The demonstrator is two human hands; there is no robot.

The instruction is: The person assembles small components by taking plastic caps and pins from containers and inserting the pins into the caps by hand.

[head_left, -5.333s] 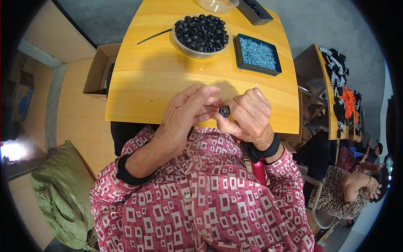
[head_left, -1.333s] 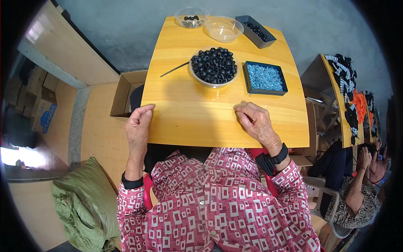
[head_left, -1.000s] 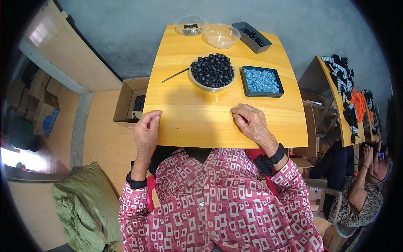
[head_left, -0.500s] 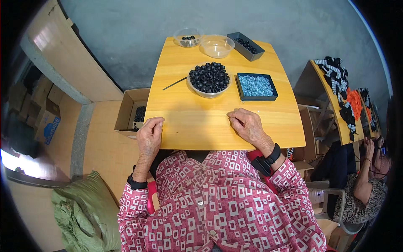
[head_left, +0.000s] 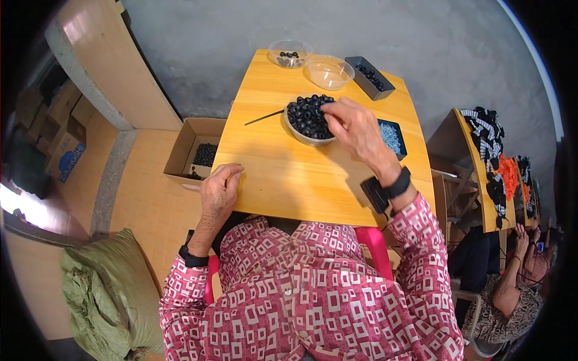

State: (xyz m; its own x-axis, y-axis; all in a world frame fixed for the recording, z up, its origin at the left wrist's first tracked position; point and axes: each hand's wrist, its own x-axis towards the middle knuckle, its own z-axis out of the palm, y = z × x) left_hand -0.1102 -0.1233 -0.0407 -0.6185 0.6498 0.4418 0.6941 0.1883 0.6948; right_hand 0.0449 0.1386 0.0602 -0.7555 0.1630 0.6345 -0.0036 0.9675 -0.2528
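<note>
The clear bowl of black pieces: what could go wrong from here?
The right hand reaches into the piled-up black pieces, so some might tumble over the rim. With the left hand away at the table's near edge, the bowl could slide if bumped. The right wrist or forearm, close to the tray of small blue pieces, might knock it.

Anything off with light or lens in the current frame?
Head view: a washed-out glare patch near the left edge; head view: a soft shadow on the table, beside the left hand; head view: fisheye bending of the table's edges, with black corners.
</note>
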